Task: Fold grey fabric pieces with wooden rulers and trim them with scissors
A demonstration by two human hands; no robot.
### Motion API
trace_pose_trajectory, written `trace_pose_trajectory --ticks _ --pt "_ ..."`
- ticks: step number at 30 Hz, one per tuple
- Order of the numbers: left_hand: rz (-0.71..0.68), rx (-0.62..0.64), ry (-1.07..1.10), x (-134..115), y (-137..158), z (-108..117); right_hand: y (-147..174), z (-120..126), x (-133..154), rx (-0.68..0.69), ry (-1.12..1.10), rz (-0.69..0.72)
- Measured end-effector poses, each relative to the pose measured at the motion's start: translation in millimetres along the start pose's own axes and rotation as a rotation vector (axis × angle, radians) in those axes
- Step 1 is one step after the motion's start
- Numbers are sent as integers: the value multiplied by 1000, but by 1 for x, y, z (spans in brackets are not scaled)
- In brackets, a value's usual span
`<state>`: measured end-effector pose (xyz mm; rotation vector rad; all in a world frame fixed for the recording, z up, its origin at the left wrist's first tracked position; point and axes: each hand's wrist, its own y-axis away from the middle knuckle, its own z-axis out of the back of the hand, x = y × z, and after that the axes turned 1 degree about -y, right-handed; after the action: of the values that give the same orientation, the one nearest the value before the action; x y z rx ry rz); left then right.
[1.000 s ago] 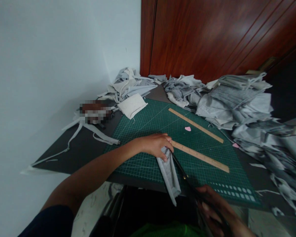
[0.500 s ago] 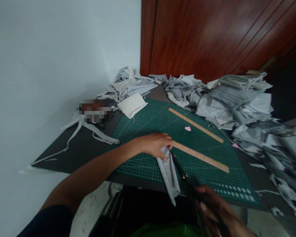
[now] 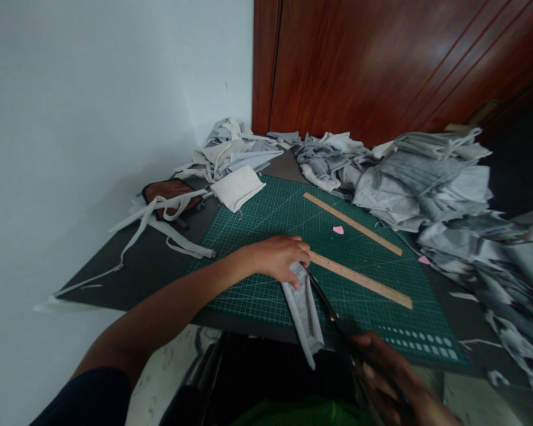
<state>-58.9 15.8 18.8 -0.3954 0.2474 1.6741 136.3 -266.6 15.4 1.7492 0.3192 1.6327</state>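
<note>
My left hand [image 3: 281,258] grips a folded piece of light grey fabric [image 3: 305,313] near its top, fingers closed on it over the green cutting mat [image 3: 257,236]. The fabric's lower end hangs past the table's front edge. In my right hand [image 3: 388,378] is a pair of black scissors [image 3: 333,313], held by the handles at the lower right. The blades point up and left, and their tips reach the fabric beside my left fingers. Whether the blades are parted is hard to see. A wooden ruler [image 3: 364,279] extends rightward from my left hand.
Another wooden ruler [image 3: 350,223] and a pink chalk piece [image 3: 338,230] lie on the mat. Grey fabric heaps [image 3: 417,183] line the right side and back. To the left are a brown dark-edged item [image 3: 171,192], pale strips [image 3: 182,241] and a cream cloth square [image 3: 238,188].
Very little differs. My left hand, the fabric and the scissors keep nearly the same places, with only a slight shift of the view.
</note>
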Motion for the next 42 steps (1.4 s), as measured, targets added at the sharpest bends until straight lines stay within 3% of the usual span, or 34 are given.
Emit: trace_pose_trajectory --ticks 9,24,42 --pt "8 -5 -20 1 0 -1 -3 -3 -7 140 -71 28" --pt "19 -34 -39 -1 0 0 0 0 -5 32 33 37" --pt "7 -26 -57 0 1 -1 -7 12 -11 89 54 29"
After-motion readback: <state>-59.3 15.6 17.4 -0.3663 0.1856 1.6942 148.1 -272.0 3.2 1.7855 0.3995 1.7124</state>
